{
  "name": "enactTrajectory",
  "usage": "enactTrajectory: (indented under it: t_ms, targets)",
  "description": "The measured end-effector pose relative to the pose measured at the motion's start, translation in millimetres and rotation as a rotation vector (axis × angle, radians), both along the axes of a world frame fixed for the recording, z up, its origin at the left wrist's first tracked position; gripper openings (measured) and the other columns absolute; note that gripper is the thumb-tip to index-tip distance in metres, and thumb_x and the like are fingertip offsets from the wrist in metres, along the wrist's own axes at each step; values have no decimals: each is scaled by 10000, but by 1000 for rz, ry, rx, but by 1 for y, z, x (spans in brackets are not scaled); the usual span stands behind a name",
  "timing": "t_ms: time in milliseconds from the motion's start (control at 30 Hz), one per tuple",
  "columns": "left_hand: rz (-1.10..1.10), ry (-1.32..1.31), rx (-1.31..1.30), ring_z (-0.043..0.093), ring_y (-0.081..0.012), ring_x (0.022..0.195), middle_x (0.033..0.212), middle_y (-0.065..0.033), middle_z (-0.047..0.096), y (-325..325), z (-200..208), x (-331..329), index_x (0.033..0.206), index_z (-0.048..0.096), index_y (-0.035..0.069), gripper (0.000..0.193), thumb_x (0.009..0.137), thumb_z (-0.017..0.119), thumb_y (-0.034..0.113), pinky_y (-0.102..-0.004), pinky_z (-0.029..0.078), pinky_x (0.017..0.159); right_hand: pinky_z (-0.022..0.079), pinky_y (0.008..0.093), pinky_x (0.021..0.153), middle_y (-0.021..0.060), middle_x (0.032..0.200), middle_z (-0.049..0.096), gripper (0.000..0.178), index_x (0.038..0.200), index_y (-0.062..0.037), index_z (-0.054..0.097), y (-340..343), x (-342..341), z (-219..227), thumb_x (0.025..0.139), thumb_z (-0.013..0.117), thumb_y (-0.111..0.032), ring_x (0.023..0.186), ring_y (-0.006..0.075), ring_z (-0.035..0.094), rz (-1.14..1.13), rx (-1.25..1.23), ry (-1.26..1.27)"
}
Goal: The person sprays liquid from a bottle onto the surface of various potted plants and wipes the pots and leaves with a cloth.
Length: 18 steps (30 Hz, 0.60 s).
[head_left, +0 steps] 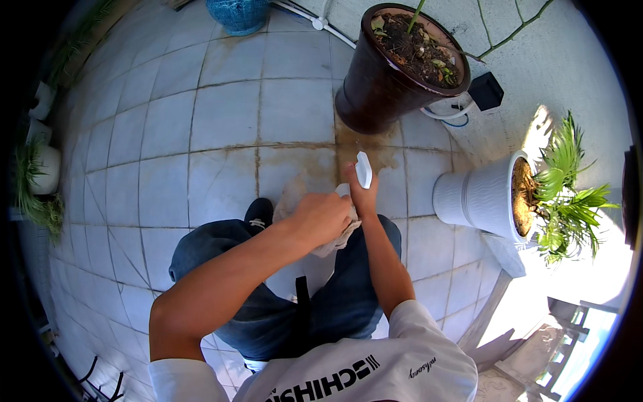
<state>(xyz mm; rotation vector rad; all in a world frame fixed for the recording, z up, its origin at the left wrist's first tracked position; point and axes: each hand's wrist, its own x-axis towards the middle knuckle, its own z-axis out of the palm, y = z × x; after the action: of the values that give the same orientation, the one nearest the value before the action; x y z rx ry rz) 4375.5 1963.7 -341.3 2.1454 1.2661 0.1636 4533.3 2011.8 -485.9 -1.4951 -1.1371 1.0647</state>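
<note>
My left hand [320, 218] is closed around a crumpled, pale beige cloth [328, 248] that hangs over and between my knees. Close beside it, my right hand [362, 195] grips a spray bottle [364, 169], its white head pointing forward. The rest of the bottle is hidden by my hands. In front of the nozzle stands a glossy dark brown plant pot [378, 84] filled with soil. Around its base the floor tiles carry a wet-looking brown stain [385, 157].
At the right, a white ribbed pot [475, 197] holds a leafy green plant [569, 191]. A black box [486, 91] with a cable sits by the wall. A blue pot [238, 15] stands far ahead, and white pots [45, 169] line the left. White tiles [161, 171] cover the floor.
</note>
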Motion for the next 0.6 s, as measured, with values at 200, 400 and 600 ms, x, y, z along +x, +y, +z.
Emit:
enactTrajectory:
  t_ms: [200,400,600]
  targets:
    - [-57,48,-23,662,-381,733,774,-183,673,5,3,5,903,625,-8,316,891,598,307,-469,529,658,457,252,666,20,808,619,146,906,-24,613,8,33,15,885,695,-142,746,84,562,-212,191,0]
    - [-50,42,-51,652,-400,741,788,-193,670,5,8,3,894,621,4,316,903,596,320,-483,522,665,465,266,651,36,779,620,149,905,-17,600,30,44,95,887,689,-135,688,95,563,-290,357,69]
    - [-55,73,-65,647,-403,755,761,-203,660,4,9,10,890,616,13,305,894,616,317,-487,516,665,464,275,696,49,768,628,141,926,-9,589,29,63,105,908,646,-137,724,113,581,-358,397,48]
